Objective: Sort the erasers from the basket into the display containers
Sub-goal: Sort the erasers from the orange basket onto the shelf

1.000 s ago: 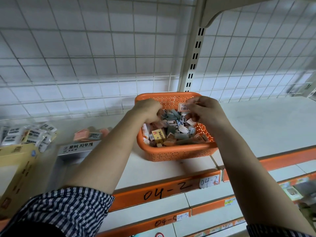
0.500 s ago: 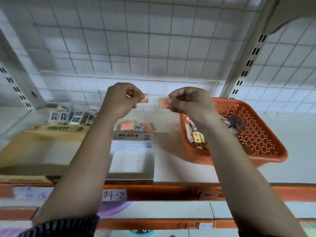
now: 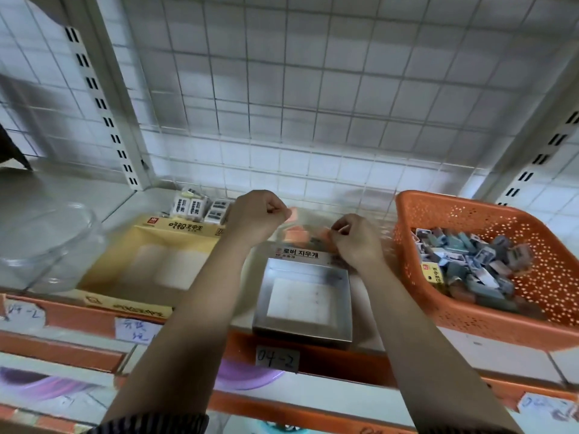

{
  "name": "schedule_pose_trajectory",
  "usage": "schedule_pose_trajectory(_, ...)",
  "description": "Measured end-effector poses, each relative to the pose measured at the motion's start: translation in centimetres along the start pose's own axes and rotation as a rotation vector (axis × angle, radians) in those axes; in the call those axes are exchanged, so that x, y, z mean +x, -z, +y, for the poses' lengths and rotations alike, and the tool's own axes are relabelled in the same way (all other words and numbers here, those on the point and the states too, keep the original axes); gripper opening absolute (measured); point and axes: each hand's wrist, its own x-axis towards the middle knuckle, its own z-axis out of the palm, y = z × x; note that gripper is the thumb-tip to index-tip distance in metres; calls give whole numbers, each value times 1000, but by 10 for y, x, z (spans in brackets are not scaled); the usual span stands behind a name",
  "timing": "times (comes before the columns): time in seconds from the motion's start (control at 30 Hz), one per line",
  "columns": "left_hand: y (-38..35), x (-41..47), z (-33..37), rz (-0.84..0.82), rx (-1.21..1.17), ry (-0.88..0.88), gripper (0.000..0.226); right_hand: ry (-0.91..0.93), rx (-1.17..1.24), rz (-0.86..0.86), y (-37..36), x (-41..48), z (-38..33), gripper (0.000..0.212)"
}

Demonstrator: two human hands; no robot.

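While one basket (image 3: 445, 203) of mixed erasers (image 3: 470, 264) sits at right, two containers stand left of it: one yellow box (image 3: 150, 261) and one grey box (image 3: 302, 296). Two hands hover apart above the grey box's far end, the left hand (image 3: 257, 214) pinching one pink eraser (image 3: 293, 213) and the right hand (image 3: 357, 242) pinching another (image 3: 326, 235).

Setting: retail shop, stationery shelving. Evidence: metal shelf (image 3: 156, 200) on slotted uprights (image 3: 103, 111), wire-grid back panel (image 3: 313, 104), orange front rail (image 3: 332, 363) with handwritten tag (image 3: 277, 360) "04-2", printed display cartons (image 3: 185, 228), wrapped erasers (image 3: 188, 208) stacked behind.
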Motion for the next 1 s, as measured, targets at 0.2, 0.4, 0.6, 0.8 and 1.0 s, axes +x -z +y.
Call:
schedule_pose_trajectory(0.2,-17,27,17,-115,7,-6,8,137,-52,93,12,-12,-3,14)
schedule_pose_trajectory(0.4,-49,53,11,-281,250,5,20,299,75,179,49,-38,-34,15)
schedule_pose_trajectory(0.6,-58,60,12,-320,373,-32,23,307,132,306,101,-42,-19,15)
schedule_pose_trajectory(0.8,-70,49,75,-210,48,-277,11,180,-35,136,172,-35,25,14)
schedule_pose_trajectory(1.0,-110,14,136,-297,-75,-475,7,72,-317,-306,208,-37,67,4)
